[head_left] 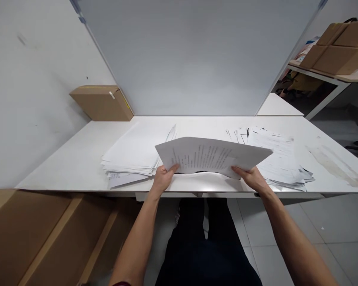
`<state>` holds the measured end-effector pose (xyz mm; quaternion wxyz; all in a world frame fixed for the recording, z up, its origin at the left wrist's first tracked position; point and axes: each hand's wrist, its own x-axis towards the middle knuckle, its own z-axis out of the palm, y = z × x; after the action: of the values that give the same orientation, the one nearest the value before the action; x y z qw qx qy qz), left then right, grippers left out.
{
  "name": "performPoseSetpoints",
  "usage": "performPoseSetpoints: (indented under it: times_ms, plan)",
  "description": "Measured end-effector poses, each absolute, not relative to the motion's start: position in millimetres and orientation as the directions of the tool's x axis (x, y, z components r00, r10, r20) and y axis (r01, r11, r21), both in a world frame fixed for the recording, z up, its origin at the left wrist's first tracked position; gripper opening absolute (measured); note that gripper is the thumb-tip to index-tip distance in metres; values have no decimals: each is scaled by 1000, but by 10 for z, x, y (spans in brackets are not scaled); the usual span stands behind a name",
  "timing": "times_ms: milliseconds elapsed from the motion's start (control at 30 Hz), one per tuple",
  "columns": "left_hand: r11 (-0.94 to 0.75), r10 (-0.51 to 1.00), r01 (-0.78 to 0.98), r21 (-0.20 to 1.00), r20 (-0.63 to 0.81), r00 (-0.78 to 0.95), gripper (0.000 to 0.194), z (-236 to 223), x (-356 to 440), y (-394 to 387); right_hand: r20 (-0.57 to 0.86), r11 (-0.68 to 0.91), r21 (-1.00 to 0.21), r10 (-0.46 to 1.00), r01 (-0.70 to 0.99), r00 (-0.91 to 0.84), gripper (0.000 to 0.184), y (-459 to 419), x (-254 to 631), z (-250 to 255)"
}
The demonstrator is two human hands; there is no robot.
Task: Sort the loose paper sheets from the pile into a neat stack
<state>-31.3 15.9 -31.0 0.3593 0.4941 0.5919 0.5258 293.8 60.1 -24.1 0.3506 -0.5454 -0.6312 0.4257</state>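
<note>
A printed sheet of paper, bowed along its length, is held up over the front of the white desk. My left hand pinches its near left edge, thumb on top. At the near right edge my right hand grips it the same way. Whether more than one sheet is in my hands I cannot tell. Left of the sheet lies a stack of mostly blank white paper, slightly uneven. On the right is a looser pile of printed papers, partly covered by the held sheet.
A white upright panel rises at the desk's back edge. One cardboard box stands at the back left corner. Large cartons sit on the floor at left. Another table with a cardboard box is at far right.
</note>
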Motion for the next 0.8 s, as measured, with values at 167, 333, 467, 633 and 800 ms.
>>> performPoseSetpoints:
  times_ms: [167, 333, 467, 633, 800]
  plan:
    - [-89, 959, 280, 956, 159, -235, 42, -33, -412, 87, 78, 184, -904, 958, 386, -275, 46, 401, 3216, 261]
    - [-150, 978, 474, 868, 202, -60, 32, 285, -420, 40, 577, 464, -532, 811, 709, -98, 69, 106, 3202, 952]
    - [-248, 969, 530, 811, 204, 141, 28, 509, -329, 23, 344, 499, -381, 858, 778, -382, 41, 57, 3034, 1164]
    - [-135, 986, 565, 814, 54, 158, 30, 483, -374, -11, -62, 309, -665, 885, 680, -462, 32, 85, 3019, 749]
    - [-59, 996, 660, 749, 87, -11, 27, -26, -290, 52, -272, -115, -880, 917, 461, -292, 41, -174, 2984, -8]
